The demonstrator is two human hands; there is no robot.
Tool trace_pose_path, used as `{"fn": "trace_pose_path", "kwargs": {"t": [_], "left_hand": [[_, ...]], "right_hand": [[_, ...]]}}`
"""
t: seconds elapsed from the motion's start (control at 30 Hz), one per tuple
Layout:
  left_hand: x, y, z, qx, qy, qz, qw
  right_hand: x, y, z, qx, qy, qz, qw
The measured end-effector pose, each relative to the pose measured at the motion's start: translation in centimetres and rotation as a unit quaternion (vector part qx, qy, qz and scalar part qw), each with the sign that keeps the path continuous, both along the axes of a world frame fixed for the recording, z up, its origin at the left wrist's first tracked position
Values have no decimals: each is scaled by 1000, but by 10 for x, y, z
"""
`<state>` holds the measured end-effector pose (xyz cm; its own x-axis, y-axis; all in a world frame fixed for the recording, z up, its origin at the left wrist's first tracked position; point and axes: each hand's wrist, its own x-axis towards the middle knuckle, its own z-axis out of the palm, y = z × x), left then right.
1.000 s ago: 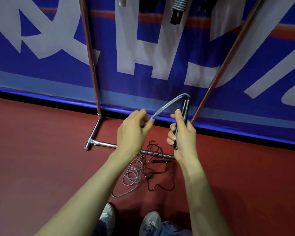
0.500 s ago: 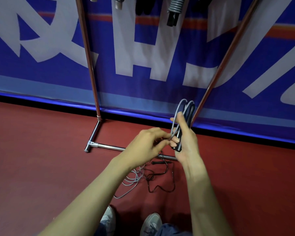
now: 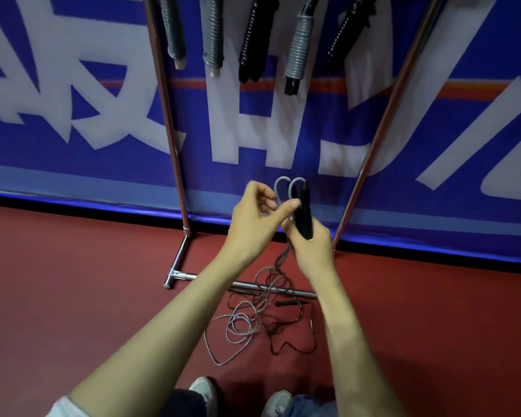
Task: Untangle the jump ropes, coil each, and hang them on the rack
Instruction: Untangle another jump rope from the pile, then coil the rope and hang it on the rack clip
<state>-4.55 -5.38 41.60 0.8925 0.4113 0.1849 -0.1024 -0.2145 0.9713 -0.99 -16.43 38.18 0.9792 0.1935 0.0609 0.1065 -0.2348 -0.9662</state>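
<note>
At frame centre my right hand (image 3: 312, 245) is clamped on the black handle (image 3: 305, 212), while my left hand (image 3: 254, 224) pinches the grey rope (image 3: 283, 186) into two loops beside it. The slack trails into the pile (image 3: 262, 314) low centre (grey and black cords crossing), so pulling could tighten a knot. Five coils (image 3: 297, 49) hang on the rack (image 3: 169, 121) up top; two ropes remain.
</note>
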Motion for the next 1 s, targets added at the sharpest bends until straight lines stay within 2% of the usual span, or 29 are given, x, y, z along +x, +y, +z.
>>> {"fn": "trace_pose_path", "kwargs": {"t": [0.1,0.27,0.4,0.53,0.6,0.77,0.83,1.0], "left_hand": [[-13,4,46,-22,-26,-13,999],[-44,4,152,86,-59,-73,992],[-78,-5,247,221,-103,-84,966],[-119,-14,323,239,-163,-100,952],[-136,-17,346,244,-164,-132,947],[-163,-17,381,183,-153,-173,956],[-168,-14,386,137,-154,-188,960],[-165,-12,386,-44,-180,-198,963]], "right_hand": [[-12,-3,48,-17,-66,43,997],[-37,-19,146,-6,-153,45,987],[-63,-31,225,-9,-217,78,973],[-93,-43,283,25,-245,86,965],[-105,-48,302,46,-249,92,963],[-125,-53,322,14,-245,107,963],[-134,-52,326,49,-215,135,966],[-150,-46,341,147,-120,232,954]]}}
